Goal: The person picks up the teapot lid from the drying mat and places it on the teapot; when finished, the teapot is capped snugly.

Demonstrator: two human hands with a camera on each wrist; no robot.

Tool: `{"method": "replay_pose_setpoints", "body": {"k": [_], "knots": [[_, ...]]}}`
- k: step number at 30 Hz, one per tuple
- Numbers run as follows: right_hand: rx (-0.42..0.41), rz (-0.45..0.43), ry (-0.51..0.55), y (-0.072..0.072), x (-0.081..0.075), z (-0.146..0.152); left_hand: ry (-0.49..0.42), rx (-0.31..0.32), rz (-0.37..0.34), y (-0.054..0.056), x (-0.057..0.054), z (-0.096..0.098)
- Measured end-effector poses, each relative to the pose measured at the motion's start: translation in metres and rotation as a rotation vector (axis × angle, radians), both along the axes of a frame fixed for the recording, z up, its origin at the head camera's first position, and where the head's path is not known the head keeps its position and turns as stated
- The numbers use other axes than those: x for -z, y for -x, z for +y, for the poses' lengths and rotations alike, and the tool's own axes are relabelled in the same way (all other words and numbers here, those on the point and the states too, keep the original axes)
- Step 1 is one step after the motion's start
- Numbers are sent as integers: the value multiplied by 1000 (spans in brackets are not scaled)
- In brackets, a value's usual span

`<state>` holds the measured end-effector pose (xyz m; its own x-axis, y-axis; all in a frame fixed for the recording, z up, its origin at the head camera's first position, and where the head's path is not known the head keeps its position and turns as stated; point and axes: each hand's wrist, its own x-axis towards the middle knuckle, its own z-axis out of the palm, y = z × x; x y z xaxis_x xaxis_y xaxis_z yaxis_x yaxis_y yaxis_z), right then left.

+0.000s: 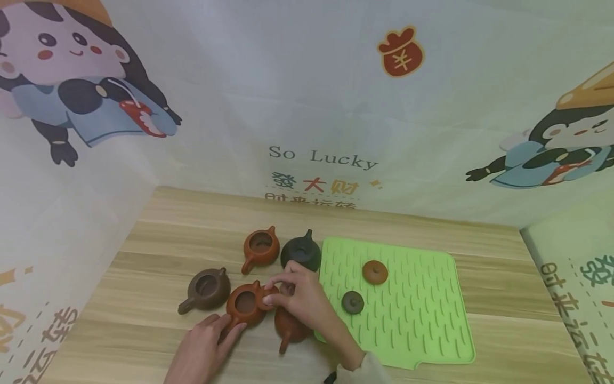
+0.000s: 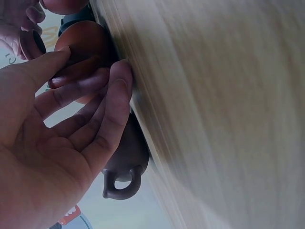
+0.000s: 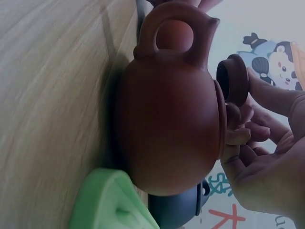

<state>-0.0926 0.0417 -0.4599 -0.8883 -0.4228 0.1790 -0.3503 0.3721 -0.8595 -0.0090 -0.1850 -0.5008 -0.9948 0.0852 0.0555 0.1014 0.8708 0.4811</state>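
My left hand pinches the near-side handle of a reddish-orange teapot, whose round mouth is uncovered. My right hand holds a small reddish lid between thumb and fingers, tilted on edge beside that mouth. Under the right hand stands another reddish teapot, partly hidden by it in the head view. A brown teapot sits to the left, with its mouth uncovered. Behind are an orange teapot, also uncovered, and a black teapot.
On the right lies a bright green ridged mat. An orange lid and a dark lid rest on it. A printed white cloth hangs around the wooden table at the back and sides.
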Motion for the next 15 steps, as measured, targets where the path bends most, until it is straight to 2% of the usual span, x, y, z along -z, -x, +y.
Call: {"method": "replay_pose_setpoints", "body": {"k": [1, 2, 3, 4, 5, 6, 8, 9, 10, 11, 12, 15], "knots": [[1, 4, -1, 0, 0, -1, -3, 1, -6, 0, 1, 0], [0, 9, -1, 1, 1, -3, 1, -1, 0, 1, 7, -2], [0, 13, 0, 1, 1, -4, 4, -4, -11, 1, 6, -2], [0, 17, -3, 1, 2, -5, 13, -5, -10, 2, 14, -4], [0, 20, -6, 2, 2, -6, 13, -9, -43, 2, 11, -4], [-1, 24, -10, 2, 2, -8, 14, -9, -43, 2, 14, -5], [-6, 33, -20, 2, 1, -10, 17, -2, 5, 2, 26, -8], [-10, 37, -24, 2, 1, -11, 9, 0, 18, 2, 27, -8], [-12, 39, -32, 3, 1, -13, 4, 8, 52, 2, 35, -11], [-16, 39, -38, 3, 0, -14, -4, 14, 69, 2, 37, -11], [-19, 40, -44, 3, 1, -15, -8, 23, 104, 2, 44, -13], [-26, 39, -61, 4, 1, -19, 7, 19, 103, 5, 57, -17]]}}
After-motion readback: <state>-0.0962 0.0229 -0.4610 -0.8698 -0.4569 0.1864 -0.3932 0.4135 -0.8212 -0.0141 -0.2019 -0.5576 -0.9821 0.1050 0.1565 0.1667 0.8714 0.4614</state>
